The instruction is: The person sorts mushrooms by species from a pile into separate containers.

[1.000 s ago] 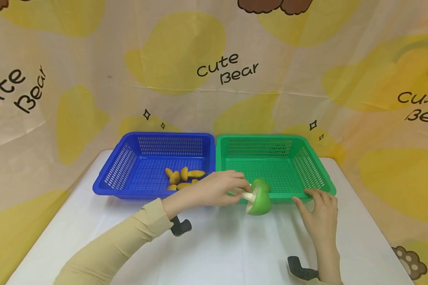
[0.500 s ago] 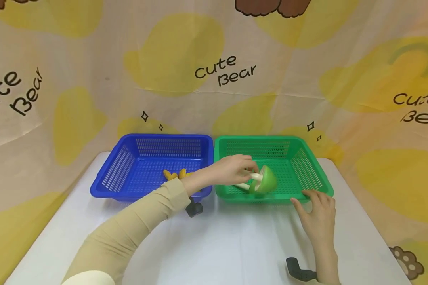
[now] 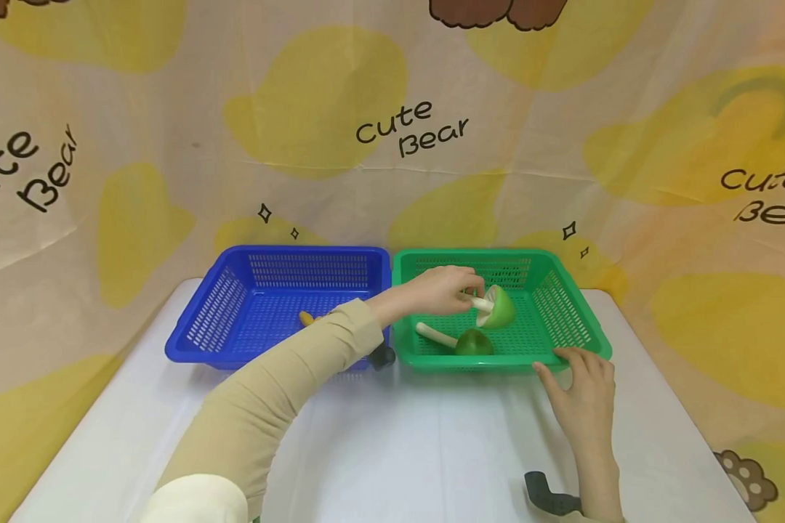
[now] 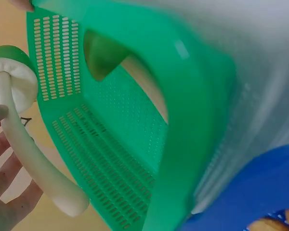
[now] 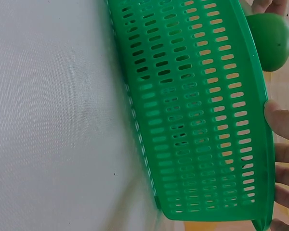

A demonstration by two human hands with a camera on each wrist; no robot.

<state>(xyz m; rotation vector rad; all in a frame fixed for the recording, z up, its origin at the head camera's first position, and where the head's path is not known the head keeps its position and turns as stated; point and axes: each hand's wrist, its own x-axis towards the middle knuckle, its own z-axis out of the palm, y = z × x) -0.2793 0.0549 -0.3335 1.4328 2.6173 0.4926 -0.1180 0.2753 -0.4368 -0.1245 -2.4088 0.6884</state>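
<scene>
My left hand [image 3: 441,290] pinches the white stem of a green-capped mushroom [image 3: 502,309] over the green basket [image 3: 565,309]. In the left wrist view the stem of that mushroom [image 4: 36,159] crosses in front of the fingers, its cap at the upper left. A second green mushroom [image 3: 474,343] lies inside the basket by the near wall, stem pointing left. My right hand [image 3: 585,396] rests its fingertips on the basket's near right rim, the thumb [image 5: 282,120] set apart from the other fingers. The held cap shows above the rim in the right wrist view.
A blue basket [image 3: 307,251] stands directly left of the green one. Small yellow-brown mushrooms [image 3: 306,318] lie in it, mostly hidden behind the left sleeve [image 3: 301,370]. Both baskets sit on a white table [image 3: 392,450] before a printed cloth [image 3: 301,102].
My left hand has carried the held mushroom rightward and away, from the near rim to over the green basket's inside. The second mushroom is now more exposed. My right hand stays at the rim.
</scene>
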